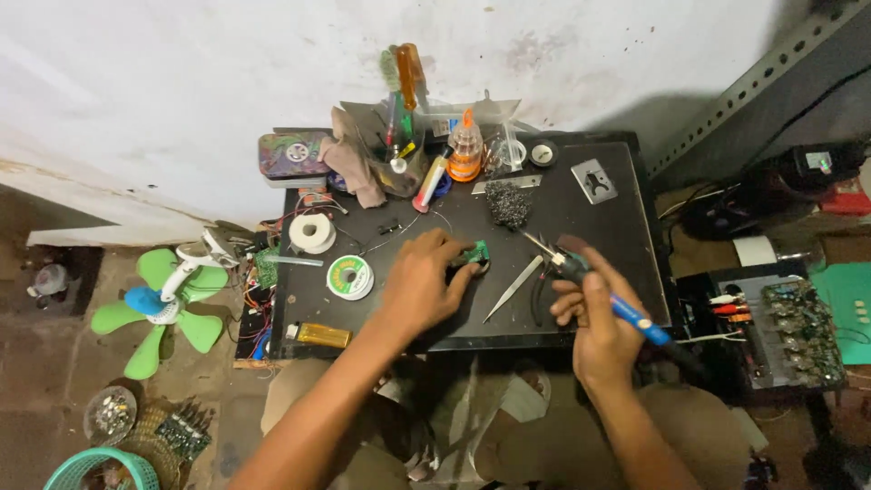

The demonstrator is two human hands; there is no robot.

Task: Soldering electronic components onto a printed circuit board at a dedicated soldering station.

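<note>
1. One black work table (617, 227) set against a stained white wall, seen from above; cluttered along the far edge, barer near the right corner.
2. Green-bladed fan (159, 304) lying on the floor left of the table, white hub facing up.
3. Left hand (422, 281) resting mid-table, fingers curled down over a small green circuit board (475, 253); board pinned under the fingertips, only its right end showing.
4. Right hand (594, 318) at the near right edge, clenched around a blue-handled soldering iron (599, 289); tip aimed up-left toward the board, apart from it.
5. Flat rectangular tin (292, 154) with a multicoloured lid at the far left corner, just beside a crumpled brown rag (356, 163).
6. Solder reel with a round green label (350, 277) left of the left hand; white tape roll (312, 233) behind it.
7. Small bottle with orange cap and orange band (465, 150) upright at the far edge, near a grey wire-wool tip cleaner (508, 204).
8. Yellow lighter (322, 335) lying flat at the near left edge.
9. Metal tweezers (514, 286) lying diagonally between the two hands, untouched.
</note>
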